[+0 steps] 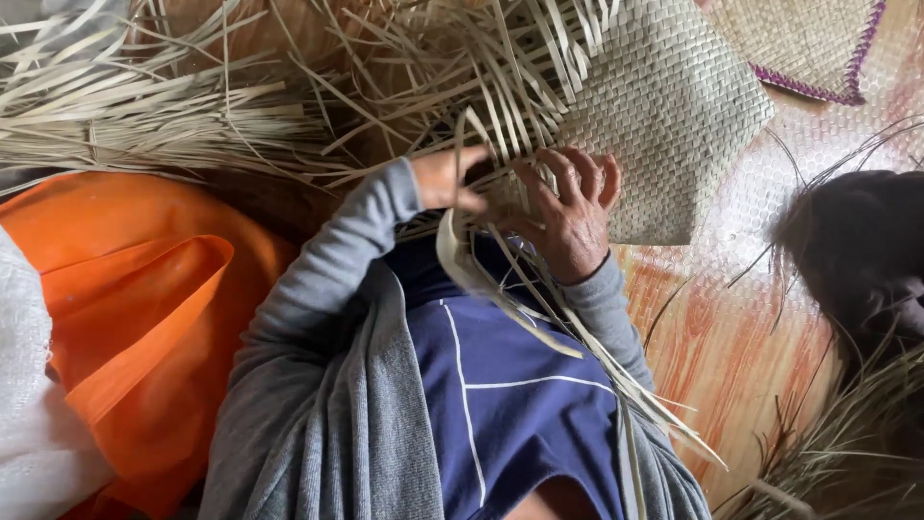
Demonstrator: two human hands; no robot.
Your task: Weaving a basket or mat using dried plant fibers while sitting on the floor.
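A pale woven mat [664,106] of flat dried leaf strips lies in front of me, its unwoven strips [500,67] fanning out from its left edge. My left hand [445,179], in a grey sleeve, pinches one of the loose strips at the mat's near edge. Beside it, my right hand [570,214] rests on the edge of the weave with its fingers curled among the strips. Several long strips [539,308] trail down over my blue garment [510,404].
A thick bundle of loose strips [144,116] lies at the upper left. Orange cloth [144,308] and a white woven sack [24,385] sit at the left. Another mat with purple edging [808,48] lies at the upper right, a dark mass [857,241] and more strips [847,443] at the right.
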